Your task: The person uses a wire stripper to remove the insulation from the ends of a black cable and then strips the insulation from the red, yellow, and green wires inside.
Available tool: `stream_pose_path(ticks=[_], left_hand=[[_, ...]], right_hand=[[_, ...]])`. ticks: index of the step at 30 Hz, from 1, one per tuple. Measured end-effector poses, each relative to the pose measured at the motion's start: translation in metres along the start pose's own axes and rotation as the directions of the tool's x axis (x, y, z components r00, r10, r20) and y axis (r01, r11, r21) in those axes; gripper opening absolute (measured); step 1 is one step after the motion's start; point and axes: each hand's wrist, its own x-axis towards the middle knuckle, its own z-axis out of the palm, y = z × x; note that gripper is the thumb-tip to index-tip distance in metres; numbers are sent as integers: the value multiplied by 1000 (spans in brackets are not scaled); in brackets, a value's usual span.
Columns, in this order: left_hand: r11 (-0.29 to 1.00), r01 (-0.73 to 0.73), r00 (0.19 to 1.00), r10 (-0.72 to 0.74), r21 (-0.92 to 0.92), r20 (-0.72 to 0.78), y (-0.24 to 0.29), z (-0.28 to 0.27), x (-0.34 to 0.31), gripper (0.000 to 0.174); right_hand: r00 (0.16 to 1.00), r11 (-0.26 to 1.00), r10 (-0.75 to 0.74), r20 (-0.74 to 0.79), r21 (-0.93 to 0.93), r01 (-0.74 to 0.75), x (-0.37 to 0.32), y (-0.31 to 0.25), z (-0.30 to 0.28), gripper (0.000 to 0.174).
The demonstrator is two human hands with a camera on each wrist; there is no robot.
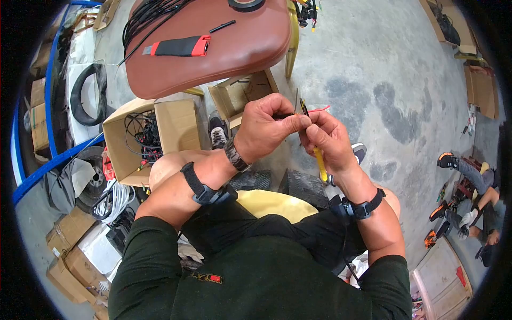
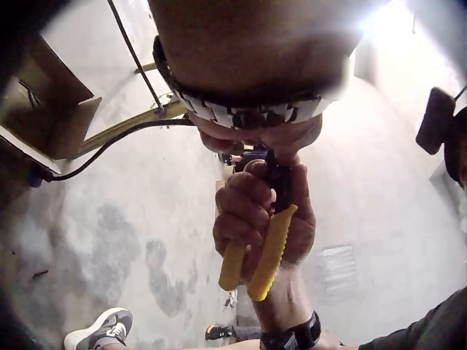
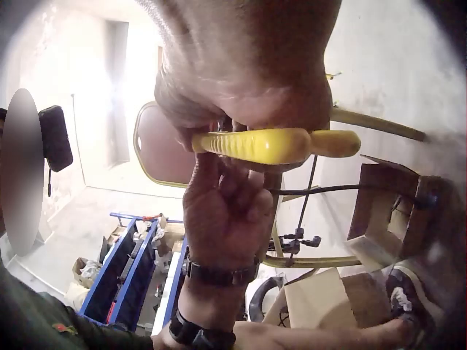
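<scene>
In the head view the left hand (image 1: 269,128) pinches a dark cable, with its thumb and finger meeting the right hand's fingertips. The right hand (image 1: 330,144) grips yellow-handled pliers (image 1: 320,162), whose dark jaws point up between the hands. A thin red wire (image 1: 320,109) sticks out beside the jaws. In the left wrist view the right hand (image 2: 252,211) is curled round the yellow handles (image 2: 270,255). The black cable (image 2: 120,140) runs off from the left hand. In the right wrist view the handles (image 3: 270,146) cover part of the fingers, and the left hand (image 3: 226,219) is below.
A brown chair seat (image 1: 213,48) bears a red-black utility knife (image 1: 178,47), black tape (image 1: 246,4) and black cables. Cardboard boxes (image 1: 178,125) stand on the floor, one with cables inside. Blue shelving (image 1: 50,96) is at the left; another person (image 1: 474,197) is at the far right.
</scene>
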Motion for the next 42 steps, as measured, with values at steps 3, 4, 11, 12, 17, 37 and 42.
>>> stream_pose_path(ticks=[3,4,11,12,17,37,42], left_hand=[[1000,4,1000,-4,-2,-18,0,0,-1,24],[1000,5,1000,-5,-1,-26,-1,0,-1,25],[996,20,997,-13,91,-77,2,1,-2,30],[996,19,997,-12,88,-79,0,1,-2,31],[997,8,996,-1,78,-86,-5,1,-2,36],[996,-14,953,-12,84,304,-4,-18,-2,24],[974,7,926,-91,225,367,3,-17,2,23]], right_hand=[[1000,1000,-4,8,9,3,1,0,1,37],[1000,1000,-7,11,11,7,1,0,1,37],[1000,1000,1,-10,-10,-1,-1,-4,4,36],[1000,1000,-2,-3,-15,2,-1,-3,2,36],[1000,997,-1,-5,-80,0,-2,-6,3,36],[982,924,187,37,-347,-163,-6,-36,-1,32],[993,908,87,77,-416,-47,-11,-41,3,35]])
